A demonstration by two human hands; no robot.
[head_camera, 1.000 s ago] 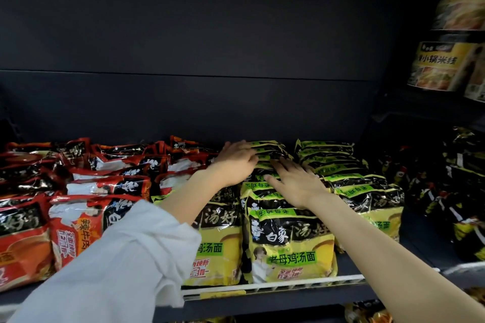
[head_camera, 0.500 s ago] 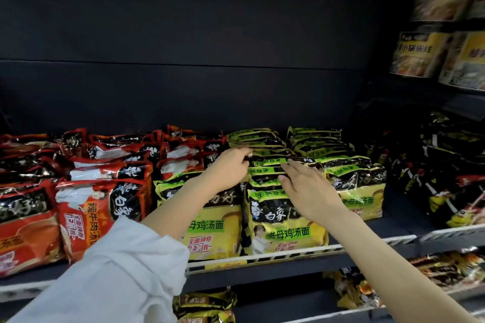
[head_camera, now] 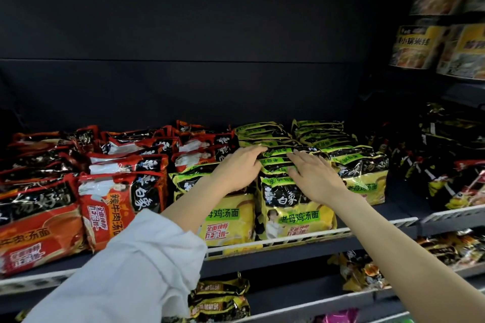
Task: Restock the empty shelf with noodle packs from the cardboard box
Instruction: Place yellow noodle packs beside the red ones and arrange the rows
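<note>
- The shelf [head_camera: 301,250] runs across the view under a dark back panel [head_camera: 183,34]; a white wire rail [head_camera: 301,234] lines its front edge.
- Yellow packs [head_camera: 296,207] fill the middle of the shelf in rows that run from the rail back toward the panel, each pack leaning on the one behind.
- The left hand [head_camera: 236,169] lies on the tops of the yellow packs, just left of the middle row. Its fingers are straight and close together, pointing right, their tips on a green pack edge; it grips nothing.
- The right hand [head_camera: 315,178] rests on the same row, just right of the left hand. Its fingers are spread and fairly flat, pressing on the pack tops; nothing is pinched or held.
- The two hands are near each other with a narrow strip of pack tops showing between them.
- A white sleeve [head_camera: 126,278] covers the left upper arm, pushed up from the forearm; the right forearm is bare.
- Red packs [head_camera: 115,199] fill the shelf left of the yellow ones, touching them.
- Dark packs [head_camera: 451,165] sit right of the yellow ones, on the next shelf section.
- Blurred boxed goods [head_camera: 420,47] stand above those dark packs, at upper right.
- More packs [head_camera: 220,296] lie on a lower shelf beneath the rail.
- The cardboard box cannot be seen.
</note>
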